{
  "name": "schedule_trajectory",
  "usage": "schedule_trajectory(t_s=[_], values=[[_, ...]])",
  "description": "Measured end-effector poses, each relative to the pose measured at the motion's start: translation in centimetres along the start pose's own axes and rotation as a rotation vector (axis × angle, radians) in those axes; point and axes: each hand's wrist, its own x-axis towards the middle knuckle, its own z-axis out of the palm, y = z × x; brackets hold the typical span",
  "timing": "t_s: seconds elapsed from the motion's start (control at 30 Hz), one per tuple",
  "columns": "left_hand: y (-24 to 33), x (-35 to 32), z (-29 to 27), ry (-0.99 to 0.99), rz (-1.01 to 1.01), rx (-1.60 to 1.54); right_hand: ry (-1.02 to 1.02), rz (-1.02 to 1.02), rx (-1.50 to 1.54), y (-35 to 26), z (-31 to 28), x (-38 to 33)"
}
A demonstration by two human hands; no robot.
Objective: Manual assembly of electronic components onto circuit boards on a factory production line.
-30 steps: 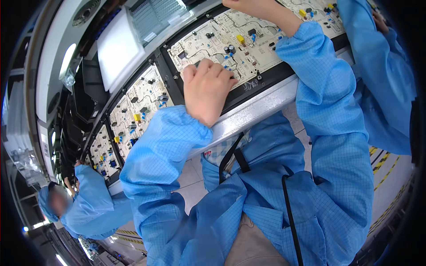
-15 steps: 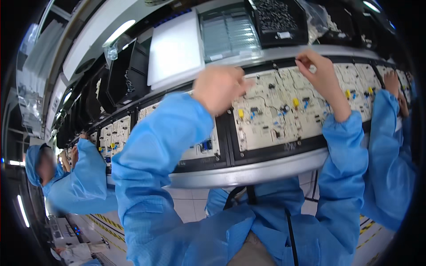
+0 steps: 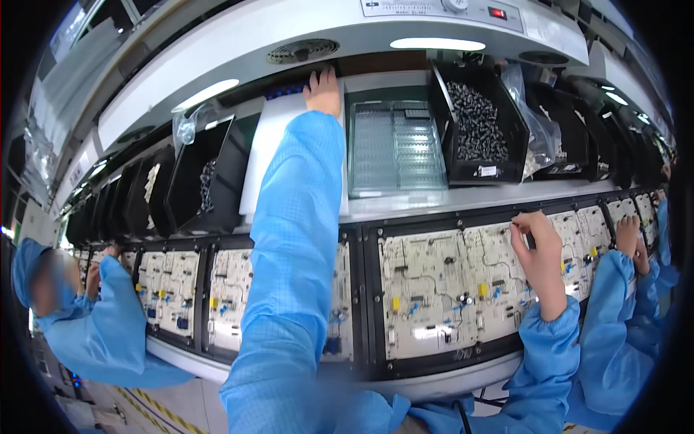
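Observation:
My left arm is stretched far forward, and my left hand [image 3: 323, 94] is at the back end of a white sheet or panel [image 3: 271, 145]. Its fingers are extended and slightly apart, beside a row of small blue parts [image 3: 285, 91]; I see nothing held in it. Above the framed circuit boards [image 3: 426, 289] on the right, my right hand [image 3: 541, 253] is closed, thumb and forefinger tips together. Anything pinched there is too small to make out. The boards are cream, carrying yellow, blue and black components, and sit in black frames [image 3: 367, 304].
Behind the boards stand a clear plastic tray [image 3: 372, 155], a black bin of small dark parts [image 3: 473, 123] and more black bins [image 3: 191, 181] at left. A light hood [image 3: 217, 61] overhangs them. Co-workers' sleeves [image 3: 123, 318] and hands [image 3: 627, 233] are on both sides.
My left hand has gone from above the boards forward to the back of the white panel. My right hand stays pinched over the boards. The view has tilted up toward the hood.

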Motion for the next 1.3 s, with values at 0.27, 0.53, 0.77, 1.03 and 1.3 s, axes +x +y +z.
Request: schedule_trajectory(t_s=[0.27, 0.53, 0.77, 1.03, 1.3], values=[[-0.3, 0.7, 0.4, 0.32, 0.09, -0.068, 0.006, 0.0, -0.008, 0.3, 0.4, 0.4], [1.9, -0.5, -4.7, 0.368, -0.011, -0.613, 0.013, -0.014, 0.054, 0.8, -0.3, -0.5], [4.5, -10.1, -18.1, 0.044, 0.233, -0.777, 0.068, -0.035, 0.146, 0.8, -0.2, -0.3], [8.9, -19.6, -30.1, 0.025, 0.425, -0.903, 0.008, -0.088, 0.257, -0.4, 0.8, -1.5], [10.7, -24.1, -34.6, 0.005, 0.494, -0.907, -0.108, -0.08, 0.277, -0.5, 1.4, -2.3]])
